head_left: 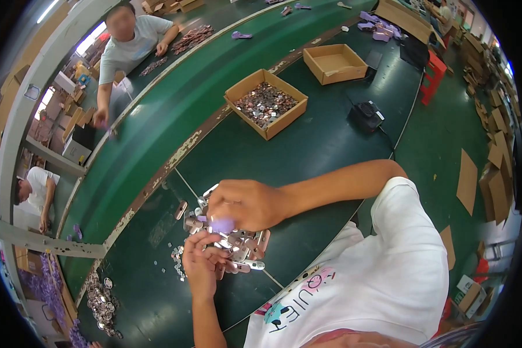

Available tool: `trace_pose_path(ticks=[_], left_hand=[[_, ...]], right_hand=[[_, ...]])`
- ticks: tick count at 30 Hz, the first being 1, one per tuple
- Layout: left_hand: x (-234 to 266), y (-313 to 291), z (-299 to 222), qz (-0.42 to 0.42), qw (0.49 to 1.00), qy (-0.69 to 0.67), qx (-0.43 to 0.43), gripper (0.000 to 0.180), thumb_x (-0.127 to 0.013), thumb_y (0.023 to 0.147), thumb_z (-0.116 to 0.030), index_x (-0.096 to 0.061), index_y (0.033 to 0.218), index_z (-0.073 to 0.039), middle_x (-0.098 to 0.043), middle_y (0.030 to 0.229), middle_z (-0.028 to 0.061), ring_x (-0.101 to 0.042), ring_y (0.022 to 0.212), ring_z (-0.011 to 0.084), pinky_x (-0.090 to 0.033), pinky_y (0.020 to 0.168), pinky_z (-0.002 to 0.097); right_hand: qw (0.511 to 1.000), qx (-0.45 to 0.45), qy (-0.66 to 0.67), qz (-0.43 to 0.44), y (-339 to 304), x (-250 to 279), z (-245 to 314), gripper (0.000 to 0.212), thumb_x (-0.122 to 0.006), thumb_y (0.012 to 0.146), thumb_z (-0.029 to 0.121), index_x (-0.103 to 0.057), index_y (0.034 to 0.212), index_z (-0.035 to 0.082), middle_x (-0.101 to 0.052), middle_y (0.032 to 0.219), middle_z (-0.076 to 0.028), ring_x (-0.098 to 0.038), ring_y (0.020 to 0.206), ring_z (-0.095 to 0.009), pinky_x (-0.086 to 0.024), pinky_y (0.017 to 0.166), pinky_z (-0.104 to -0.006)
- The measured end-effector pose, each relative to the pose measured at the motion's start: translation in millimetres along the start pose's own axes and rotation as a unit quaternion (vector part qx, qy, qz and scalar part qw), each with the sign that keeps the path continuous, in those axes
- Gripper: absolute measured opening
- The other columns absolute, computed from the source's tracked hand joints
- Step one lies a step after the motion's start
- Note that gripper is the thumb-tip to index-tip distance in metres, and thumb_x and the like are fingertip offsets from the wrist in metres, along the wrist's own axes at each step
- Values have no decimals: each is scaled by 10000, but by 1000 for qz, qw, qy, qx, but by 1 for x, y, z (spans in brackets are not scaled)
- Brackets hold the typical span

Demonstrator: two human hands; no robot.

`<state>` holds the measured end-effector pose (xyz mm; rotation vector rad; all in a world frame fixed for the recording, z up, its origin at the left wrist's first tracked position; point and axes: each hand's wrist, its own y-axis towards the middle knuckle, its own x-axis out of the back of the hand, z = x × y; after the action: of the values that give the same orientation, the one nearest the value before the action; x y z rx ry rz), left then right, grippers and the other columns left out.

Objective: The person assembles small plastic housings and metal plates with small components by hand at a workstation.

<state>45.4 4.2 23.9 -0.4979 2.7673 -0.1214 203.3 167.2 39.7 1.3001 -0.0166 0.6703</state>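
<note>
Over a pile of shiny, rounded metal plates (254, 248) on the green table, my two hands meet. A small purple plastic part (221, 225), blurred by motion, sits between them. My left hand (202, 254) is closed, with its fingertips at the purple part. Just above and to the right, my right hand (246, 204) is curled with its back up. Its fingertips are hidden, so what it pinches does not show. Small silvery square pieces (177, 260) lie loose to the left of my left hand.
A cardboard box (267, 105) of small metal pieces stands ahead, with another cardboard box (335, 62) behind it. A black power adapter (368, 115) lies to the right. Round metal parts (102, 304) are heaped at left. Beyond the green conveyor (156, 130), a co-worker (127, 46) handles parts.
</note>
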Motion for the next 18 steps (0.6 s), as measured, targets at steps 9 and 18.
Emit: trace_pose_path(ticks=[9, 18], left_hand=[[20, 6, 6, -38, 997, -38, -53, 234, -480, 971, -170, -501, 1147, -16, -624, 1038, 87, -636, 905, 158, -521, 765, 285], [-5, -5, -1, -54, 957, 265, -109, 138, -433, 983, -142, -458, 889, -44, -542, 694, 32, -525, 611, 74, -406, 543, 195]], right_hand=[[956, 221, -44, 189, 9, -51, -18, 152, -617, 773, 86, -582, 900, 10, -560, 896, -74, -582, 822, -237, -514, 714, -334], [874, -323, 314, 181, 15, -47, -9, 271, -614, 891, 155, -612, 1086, -33, -645, 924, -130, -642, 760, -147, -518, 677, -277]])
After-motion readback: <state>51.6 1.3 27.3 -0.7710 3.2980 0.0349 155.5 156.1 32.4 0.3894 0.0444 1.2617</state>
